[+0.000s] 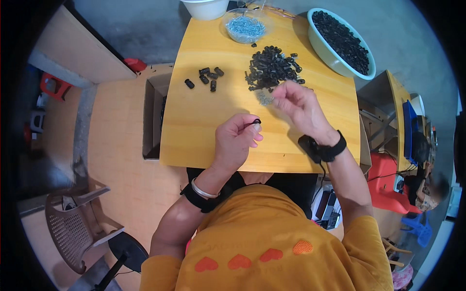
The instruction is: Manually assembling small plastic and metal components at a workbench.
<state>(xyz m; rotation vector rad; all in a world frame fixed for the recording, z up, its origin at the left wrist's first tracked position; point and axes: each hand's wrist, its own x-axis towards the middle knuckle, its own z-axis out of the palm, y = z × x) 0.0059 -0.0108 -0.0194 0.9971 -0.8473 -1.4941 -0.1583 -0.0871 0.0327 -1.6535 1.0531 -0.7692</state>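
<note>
Left hand (237, 139) is raised over the near half of the yellow table (194, 126), fingers curled, pinching a small black plastic piece (256, 121) between thumb and forefinger. The piece sits at the fingertips, turned toward the right hand; judged, it is held high and forward so its open end is reachable from the other side. Its long axis appears to run roughly left to right, but it is too small to be sure.

Right hand (297, 104) hovers just beside the loose heap of black pieces (272, 68), fingertips pressed together as if on something tiny. Whether it holds one of the small metal parts (264, 98) lying below it cannot be told.

Layout reads as stock by kind: a clear bowl of metal springs (245, 26) at the far edge, a green basin of black pieces (342, 43) far right, the working heap within easy reach in the centre. A few finished-looking black pieces (206, 77) lie well apart on the left, probably kept separate from raw stock.

A cardboard box (153, 116) stands on the floor at the table's left side.
</note>
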